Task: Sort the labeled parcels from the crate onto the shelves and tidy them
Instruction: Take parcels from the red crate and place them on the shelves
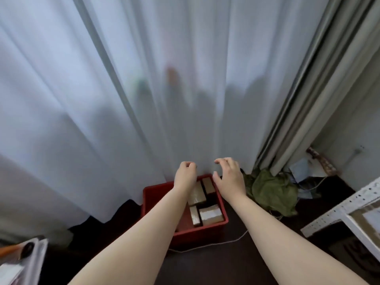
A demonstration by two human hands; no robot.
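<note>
Time to pick: the left hand, curled and empty, and the right hand, fingers bent apart, hang over the crate and should next grab a parcel.

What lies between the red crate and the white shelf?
Head view: a crumpled green cloth and dark floor lie between crate and shelf.

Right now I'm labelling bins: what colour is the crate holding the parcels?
The crate is red, best seen in the head view.
</note>
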